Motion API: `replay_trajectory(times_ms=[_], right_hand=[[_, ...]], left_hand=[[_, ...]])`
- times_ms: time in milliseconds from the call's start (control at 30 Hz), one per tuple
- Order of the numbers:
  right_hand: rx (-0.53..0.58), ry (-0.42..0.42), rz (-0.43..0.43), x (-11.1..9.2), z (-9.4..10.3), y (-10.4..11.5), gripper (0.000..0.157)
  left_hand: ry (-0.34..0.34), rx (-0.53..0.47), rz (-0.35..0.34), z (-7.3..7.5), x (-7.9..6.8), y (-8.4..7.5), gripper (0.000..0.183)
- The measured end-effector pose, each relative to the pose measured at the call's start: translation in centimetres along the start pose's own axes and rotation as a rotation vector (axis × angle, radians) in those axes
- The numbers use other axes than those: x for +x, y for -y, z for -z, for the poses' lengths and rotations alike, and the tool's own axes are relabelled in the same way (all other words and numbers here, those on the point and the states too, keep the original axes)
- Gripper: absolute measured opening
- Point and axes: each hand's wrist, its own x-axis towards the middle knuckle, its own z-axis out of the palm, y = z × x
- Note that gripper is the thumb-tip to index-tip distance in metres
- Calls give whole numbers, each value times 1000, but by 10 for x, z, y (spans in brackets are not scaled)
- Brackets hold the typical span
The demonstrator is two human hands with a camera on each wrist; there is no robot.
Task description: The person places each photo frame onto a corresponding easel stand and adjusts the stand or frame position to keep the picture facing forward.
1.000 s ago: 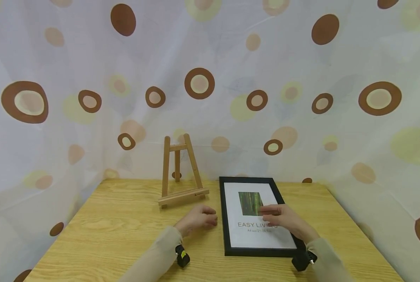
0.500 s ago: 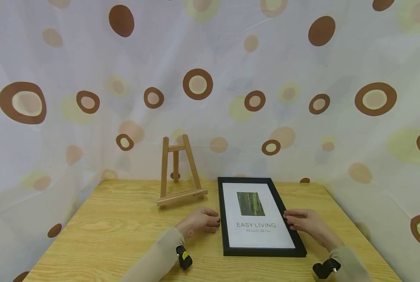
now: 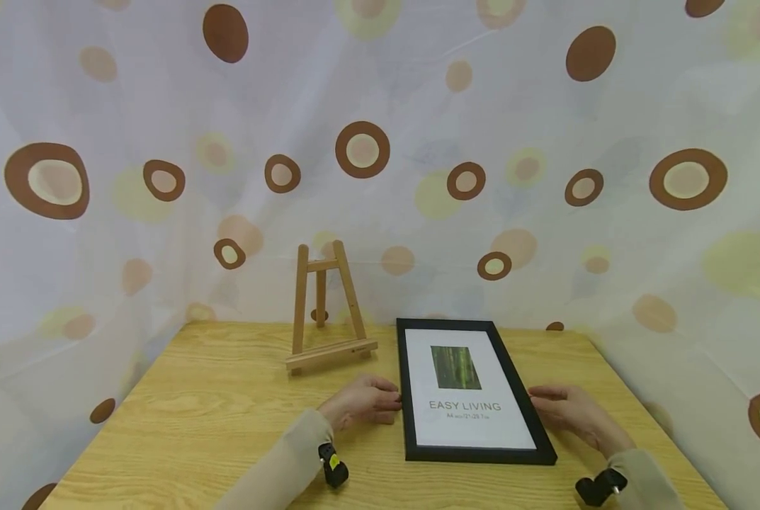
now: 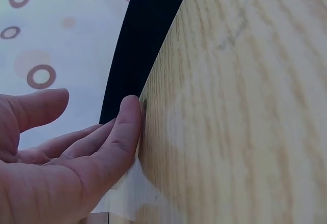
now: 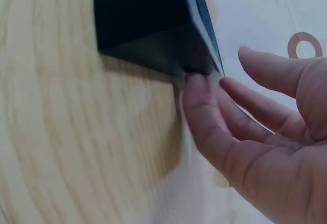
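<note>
A black picture frame point(image 3: 481, 454) lies flat on the wooden table, with a white sheet reading "EASY LIVING" and a small green picture inside. At its left edge is my left hand point(image 3: 368, 402), fingertips touching the side and thumb held apart, as the left wrist view shows with the frame's dark side point(image 4: 135, 45). My right hand point(image 3: 577, 416) is at the opposite edge. In the right wrist view, its gently bent fingers point(image 5: 204, 111) touch the side of the picture frame point(image 5: 148, 14) low down, with the thumb raised away from it.
Left of the picture frame, a small wooden tabletop easel point(image 3: 331, 354) stands near the back of the table point(image 3: 227, 404). A spotted curtain point(image 3: 380, 212) hangs behind and along both sides.
My right hand has moved right, from over the sheet to the picture frame's right edge. My left hand has shifted slightly right, up to the left edge. The picture frame stays in place.
</note>
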Motion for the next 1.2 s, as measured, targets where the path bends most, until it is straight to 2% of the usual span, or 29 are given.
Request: replay_trajectory(times_ms=[100,167,267,400,533,667,800,1033,1200], right_hand=[[-25,19,-39,0,0,-1,58],[-25,52,-22,0,2,0,60],[0,85,-9,-3,6,2,62],[58,116,-13,-7,12,-1,64],[138,192,1,-6,13,-6,64],[282,287,1,-4,16,-7,63],[370,314,-23,-2,16,-7,65],[315,308,-29,4,11,-8,68],[272,310,-40,4,9,-12,67]], left_hand=[[32,1,-1,-2,-2,0,43],[61,20,-5,-2,-3,-2,45],[101,44,-7,-4,-1,-4,47],[108,73,-4,-8,-2,-4,51],[108,2,17,-7,-6,-1,54],[107,-84,31,-5,-8,-3,54],[79,-134,36,-5,-11,-6,54],[20,-184,61,-6,-12,-4,48],[32,-178,89,-5,-7,-1,37]])
